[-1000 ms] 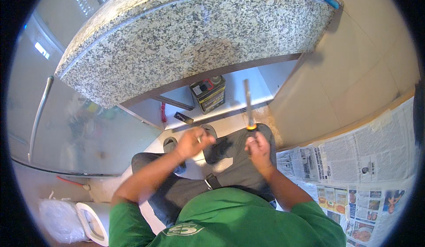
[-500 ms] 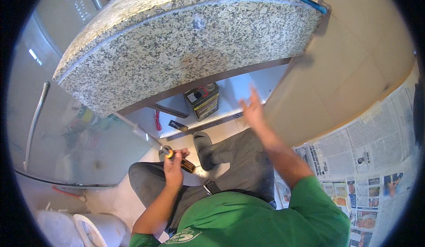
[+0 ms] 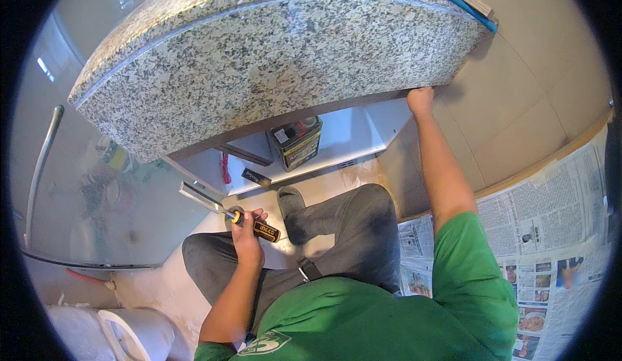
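Head view: chisel [image 3: 238,218] in my left hand [image 3: 249,236], right hand [image 3: 421,100] at the brown rail [image 3: 324,107].
My left fingers are wrapped around the chisel's black handle near its yellow collar; the tool is over my left thigh, its blade angled forward and leftward, apart from the cabinet [image 3: 353,131]. My right arm is extended, the hand touching the rail's right end under the granite counter [image 3: 278,56]; the fingertips are hidden, so I cannot tell whether they grasp it. A can [image 3: 299,147] stands inside the cabinet, near a red cord [image 3: 225,169].
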Motion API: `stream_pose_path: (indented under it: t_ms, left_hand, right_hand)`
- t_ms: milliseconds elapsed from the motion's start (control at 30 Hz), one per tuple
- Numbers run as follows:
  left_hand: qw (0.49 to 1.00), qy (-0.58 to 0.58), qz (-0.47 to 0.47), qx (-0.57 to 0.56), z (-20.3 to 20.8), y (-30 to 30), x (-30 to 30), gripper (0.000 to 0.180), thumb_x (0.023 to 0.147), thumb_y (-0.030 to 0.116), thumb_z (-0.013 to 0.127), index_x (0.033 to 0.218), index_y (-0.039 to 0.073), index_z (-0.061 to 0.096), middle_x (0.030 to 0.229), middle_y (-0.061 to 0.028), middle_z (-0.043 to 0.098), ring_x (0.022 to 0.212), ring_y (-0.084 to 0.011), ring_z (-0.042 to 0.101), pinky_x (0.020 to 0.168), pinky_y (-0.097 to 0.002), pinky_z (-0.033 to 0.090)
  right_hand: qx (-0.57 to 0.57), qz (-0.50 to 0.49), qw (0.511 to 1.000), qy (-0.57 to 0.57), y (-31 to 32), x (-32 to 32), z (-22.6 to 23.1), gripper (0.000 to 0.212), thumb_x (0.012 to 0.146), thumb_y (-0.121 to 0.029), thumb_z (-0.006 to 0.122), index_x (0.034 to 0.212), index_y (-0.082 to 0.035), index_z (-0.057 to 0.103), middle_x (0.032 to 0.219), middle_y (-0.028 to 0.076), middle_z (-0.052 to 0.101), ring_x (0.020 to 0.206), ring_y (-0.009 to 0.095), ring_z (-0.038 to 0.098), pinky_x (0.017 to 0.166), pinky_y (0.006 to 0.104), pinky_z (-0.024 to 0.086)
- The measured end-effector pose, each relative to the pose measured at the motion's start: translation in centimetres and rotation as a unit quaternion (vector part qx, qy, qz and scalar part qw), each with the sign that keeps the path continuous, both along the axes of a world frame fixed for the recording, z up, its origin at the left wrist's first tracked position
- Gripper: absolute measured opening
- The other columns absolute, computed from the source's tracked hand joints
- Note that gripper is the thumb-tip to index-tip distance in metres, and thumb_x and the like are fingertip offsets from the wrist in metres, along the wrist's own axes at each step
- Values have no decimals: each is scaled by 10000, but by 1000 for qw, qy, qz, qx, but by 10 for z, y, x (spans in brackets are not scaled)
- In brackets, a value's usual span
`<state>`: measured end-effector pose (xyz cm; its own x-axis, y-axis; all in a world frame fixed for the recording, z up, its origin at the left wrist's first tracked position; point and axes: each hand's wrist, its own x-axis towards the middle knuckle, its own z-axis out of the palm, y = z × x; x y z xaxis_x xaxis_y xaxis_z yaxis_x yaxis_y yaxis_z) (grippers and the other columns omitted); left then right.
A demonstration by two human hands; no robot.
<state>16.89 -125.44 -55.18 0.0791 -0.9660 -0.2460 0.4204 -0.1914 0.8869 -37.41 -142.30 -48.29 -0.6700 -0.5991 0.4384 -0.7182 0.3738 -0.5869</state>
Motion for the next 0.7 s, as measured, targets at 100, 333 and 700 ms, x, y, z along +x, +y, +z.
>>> stream_pose_path:
  t_ms: [100,333,700]
  left_hand:
    - [1000,10,-10,15,-2,-6,-6,217,1041,257,559,1116,61,505,1059,-146,676,960,-240,678,857,-363,518]
    - [1000,25,3,15,1,-9,6,228,1045,262,552,1132,57,498,1046,-137,674,945,-233,680,852,-353,523]
    - [997,64,-10,35,10,-18,-5,267,1033,314,568,1136,73,518,1039,-130,661,941,-247,664,849,-383,517]
  right_hand:
    - [-16,-18,998,53,0,-30,-10,401,823,-75,493,1171,99,588,1214,364,579,1144,531,540,1043,546,421]
    - [-247,50,936,-246,-13,6,-5,427,883,-70,508,1287,65,547,1318,303,570,1207,468,540,1060,483,425]
    - [-32,42,998,21,-1,61,-20,574,766,-89,521,1229,244,459,1390,462,383,1414,551,269,1224,530,187]
